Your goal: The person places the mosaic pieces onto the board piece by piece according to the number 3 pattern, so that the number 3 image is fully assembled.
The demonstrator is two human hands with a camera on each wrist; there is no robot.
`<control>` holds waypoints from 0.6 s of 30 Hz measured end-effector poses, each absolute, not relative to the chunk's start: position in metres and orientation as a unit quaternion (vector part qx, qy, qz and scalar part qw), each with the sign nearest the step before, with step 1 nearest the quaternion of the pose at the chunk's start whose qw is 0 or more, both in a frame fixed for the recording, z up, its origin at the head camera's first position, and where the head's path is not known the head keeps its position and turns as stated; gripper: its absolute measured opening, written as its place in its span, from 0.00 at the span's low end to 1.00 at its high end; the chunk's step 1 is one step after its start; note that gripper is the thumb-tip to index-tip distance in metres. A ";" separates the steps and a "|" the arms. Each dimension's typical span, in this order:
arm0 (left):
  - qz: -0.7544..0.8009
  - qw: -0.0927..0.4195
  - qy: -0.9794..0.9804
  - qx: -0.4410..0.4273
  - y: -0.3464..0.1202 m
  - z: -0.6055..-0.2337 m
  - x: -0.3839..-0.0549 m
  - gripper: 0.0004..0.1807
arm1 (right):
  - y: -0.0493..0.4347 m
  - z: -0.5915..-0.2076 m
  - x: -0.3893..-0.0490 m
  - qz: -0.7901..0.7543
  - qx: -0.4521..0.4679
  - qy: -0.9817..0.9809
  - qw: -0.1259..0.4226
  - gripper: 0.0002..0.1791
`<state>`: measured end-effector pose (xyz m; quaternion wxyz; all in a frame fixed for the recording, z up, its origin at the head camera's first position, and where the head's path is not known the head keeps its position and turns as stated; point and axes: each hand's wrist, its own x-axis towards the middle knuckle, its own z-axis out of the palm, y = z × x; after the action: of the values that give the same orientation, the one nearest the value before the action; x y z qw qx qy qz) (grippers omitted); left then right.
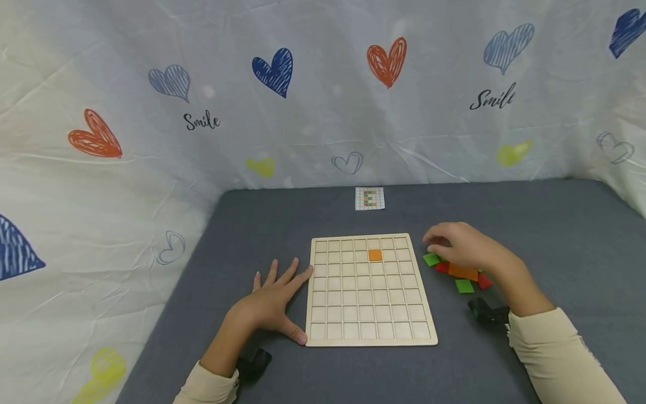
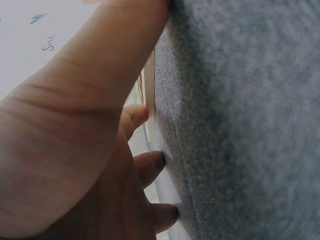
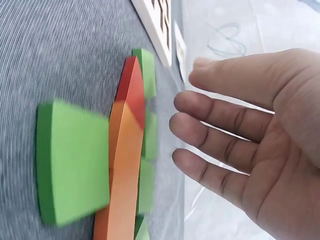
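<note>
A pale wooden grid board (image 1: 370,343) lies on the table, with one orange square tile (image 1: 375,255) in a cell of its second row. My left hand (image 1: 270,303) rests beside it with spread fingers, thumb and forefinger touching the board's left edge. To the board's right, my right hand (image 1: 464,245) hovers over a small pile of tiles. Its fingers are loosely bent and hold nothing in the right wrist view. The pile has green tiles (image 3: 80,162), red tiles (image 1: 485,280) and orange pieces (image 1: 462,272), some overlapping; the hand hides part of it in the head view.
A small printed card (image 1: 370,198) with a coloured grid pattern lies behind the board. The dark grey table (image 1: 282,224) meets a white curtain (image 1: 323,123) with hearts at the back. Each wrist wears a black camera (image 1: 487,312).
</note>
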<state>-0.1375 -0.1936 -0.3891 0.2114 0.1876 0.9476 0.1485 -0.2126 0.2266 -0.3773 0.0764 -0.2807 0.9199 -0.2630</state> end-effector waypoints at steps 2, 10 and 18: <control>0.149 0.211 0.948 0.187 -0.194 -0.389 -0.137 0.75 | 0.230 -0.377 -0.212 -0.264 -0.279 0.920 0.083 0.10; 0.152 0.206 0.948 0.189 -0.194 -0.390 -0.137 0.75 | 0.230 -0.383 -0.214 -0.237 -0.279 0.925 0.097 0.15; 0.151 0.204 0.948 0.191 -0.194 -0.391 -0.137 0.75 | 0.224 -0.382 -0.213 -0.211 -0.282 0.931 0.090 0.21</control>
<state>-0.1373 -0.1940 -0.3909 0.2043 0.1910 0.9482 0.1505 -0.2134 0.2245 -0.3825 0.0898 -0.2824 0.9315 -0.2109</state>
